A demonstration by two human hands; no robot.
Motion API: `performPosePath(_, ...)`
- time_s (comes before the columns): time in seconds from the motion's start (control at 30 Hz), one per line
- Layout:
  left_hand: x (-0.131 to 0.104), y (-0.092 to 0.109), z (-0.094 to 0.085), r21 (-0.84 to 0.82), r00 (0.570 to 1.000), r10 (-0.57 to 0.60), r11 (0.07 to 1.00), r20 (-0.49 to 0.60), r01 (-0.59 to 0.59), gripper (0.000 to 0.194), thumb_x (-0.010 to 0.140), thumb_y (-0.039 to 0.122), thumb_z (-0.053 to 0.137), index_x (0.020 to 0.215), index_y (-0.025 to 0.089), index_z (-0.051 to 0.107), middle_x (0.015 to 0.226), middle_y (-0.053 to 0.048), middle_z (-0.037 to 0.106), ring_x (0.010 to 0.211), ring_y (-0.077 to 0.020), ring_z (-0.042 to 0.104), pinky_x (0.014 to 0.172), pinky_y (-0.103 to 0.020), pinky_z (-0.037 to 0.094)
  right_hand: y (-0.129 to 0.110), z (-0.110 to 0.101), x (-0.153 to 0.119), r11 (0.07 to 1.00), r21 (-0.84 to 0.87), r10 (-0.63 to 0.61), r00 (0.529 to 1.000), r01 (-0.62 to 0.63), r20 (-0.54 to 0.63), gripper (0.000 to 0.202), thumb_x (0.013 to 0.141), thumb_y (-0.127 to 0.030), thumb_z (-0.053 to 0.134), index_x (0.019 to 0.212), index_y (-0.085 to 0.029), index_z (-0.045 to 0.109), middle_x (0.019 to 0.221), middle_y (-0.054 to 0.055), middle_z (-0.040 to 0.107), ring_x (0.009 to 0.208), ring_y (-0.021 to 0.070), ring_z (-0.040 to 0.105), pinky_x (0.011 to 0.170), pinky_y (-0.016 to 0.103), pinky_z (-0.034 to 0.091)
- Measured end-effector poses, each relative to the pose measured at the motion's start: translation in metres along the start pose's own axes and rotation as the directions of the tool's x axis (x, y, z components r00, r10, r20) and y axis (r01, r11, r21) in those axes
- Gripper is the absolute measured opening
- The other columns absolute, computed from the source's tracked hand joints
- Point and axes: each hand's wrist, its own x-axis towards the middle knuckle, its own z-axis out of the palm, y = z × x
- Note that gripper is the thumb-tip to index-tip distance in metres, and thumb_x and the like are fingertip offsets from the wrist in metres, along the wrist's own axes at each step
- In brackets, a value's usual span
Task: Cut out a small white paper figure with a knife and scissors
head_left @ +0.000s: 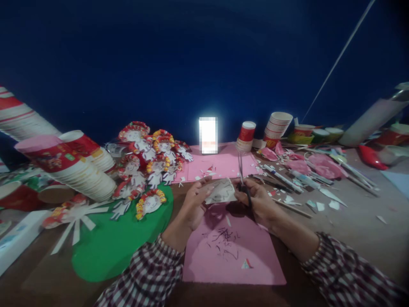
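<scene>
My left hand (194, 204) pinches a small piece of white paper (222, 190) with dark drawn lines on it. Scissors (244, 189) with dark handles are in my right hand (259, 202), their blades pointing up and away from me. The paper's right edge lies close to the right hand's fingers; whether they touch it I cannot tell. Below both hands a pink sheet (204, 264) lies on the table, with dark strokes and a small coloured scrap (247, 264) on it.
Decorated paper figures (153, 170) crowd the left, partly over a green sheet (102, 251). Stacked paper cups (79, 170) lean at far left; more cups (277, 128) stand at the back. Pens (284, 178), sticks, pink crumpled paper (326, 166) and scraps cover the right. A bright screen (208, 135) stands behind.
</scene>
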Motion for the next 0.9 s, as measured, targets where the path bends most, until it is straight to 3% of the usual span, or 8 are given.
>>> performPosePath(0.07, -0.001, -0.002, 0.002, -0.056, 1.0, -0.012, 0.998, 0.024, 0.013, 0.053, 0.062, 0.029, 0.083, 0.109, 0.017, 0.06, 0.105, -0.01, 0.07, 0.085, -0.0209, 0.067, 0.066, -0.028, 0.053, 0.0, 0.002, 0.0, 0.997, 0.069, 0.039, 0.999, -0.038, -0.02, 0.047, 0.065, -0.032, 0.083, 0.106, -0.021, 0.062, 0.069, -0.004, 0.061, 0.048, 0.0092, 0.053, 0.048, 0.024, 0.047)
performPosePath(0.23, -0.001, -0.01, 0.002, -0.009, 0.998, -0.059, 0.998, 0.011, 0.059, 0.045, 0.06, 0.025, 0.083, 0.1, 0.011, 0.067, 0.095, -0.012, 0.072, 0.089, -0.0267, 0.068, 0.073, -0.034, 0.054, -0.001, 0.008, -0.003, 0.993, 0.094, 0.074, 0.996, -0.07, -0.045, 0.047, 0.061, -0.027, 0.085, 0.102, -0.02, 0.063, 0.065, -0.005, 0.061, 0.048, 0.0089, 0.053, 0.048, 0.023, 0.048)
performPosePath(0.43, -0.001, -0.011, 0.001, -0.02, 0.997, -0.054, 0.998, -0.052, 0.053, 0.043, 0.056, 0.027, 0.085, 0.093, 0.01, 0.07, 0.087, -0.012, 0.074, 0.086, -0.0272, 0.069, 0.077, -0.037, 0.053, 0.001, 0.009, -0.004, 0.997, 0.027, 0.068, 0.997, -0.067, -0.033, 0.052, 0.054, -0.026, 0.089, 0.099, -0.02, 0.064, 0.067, -0.006, 0.06, 0.055, 0.0085, 0.052, 0.055, 0.022, 0.046)
performPosePath(0.6, 0.001, -0.01, 0.002, 0.005, 0.998, -0.049, 0.999, -0.036, 0.049, 0.046, 0.055, 0.029, 0.085, 0.094, 0.01, 0.071, 0.088, -0.012, 0.074, 0.088, -0.027, 0.068, 0.079, -0.036, 0.052, -0.002, 0.012, -0.005, 0.996, -0.09, 0.008, 1.0, -0.01, -0.026, 0.05, 0.057, -0.033, 0.088, 0.098, -0.017, 0.065, 0.068, -0.004, 0.059, 0.057, 0.0088, 0.049, 0.053, 0.021, 0.039)
performPosePath(0.77, 0.0, -0.007, 0.003, -0.051, 0.996, 0.003, 0.999, -0.092, -0.007, 0.042, 0.055, 0.026, 0.087, 0.091, 0.011, 0.07, 0.083, -0.007, 0.074, 0.075, -0.0182, 0.067, 0.069, -0.026, 0.052, -0.004, 0.015, -0.009, 0.992, -0.124, -0.004, 0.993, 0.018, 0.117, 0.044, 0.07, -0.051, 0.078, 0.095, -0.017, 0.063, 0.059, -0.004, 0.055, 0.048, 0.0061, 0.042, 0.046, 0.019, 0.03)
performPosePath(0.9, -0.003, 0.0, 0.006, -0.148, 0.995, -0.028, 0.989, -0.094, 0.014, 0.036, 0.056, 0.022, 0.087, 0.086, 0.012, 0.07, 0.081, -0.005, 0.073, 0.07, -0.0145, 0.066, 0.068, -0.023, 0.053, -0.003, 0.015, -0.009, 0.981, -0.188, 0.005, 0.965, 0.047, 0.263, 0.046, 0.073, -0.06, 0.072, 0.083, -0.017, 0.062, 0.061, -0.002, 0.056, 0.049, 0.0075, 0.048, 0.045, 0.019, 0.035)
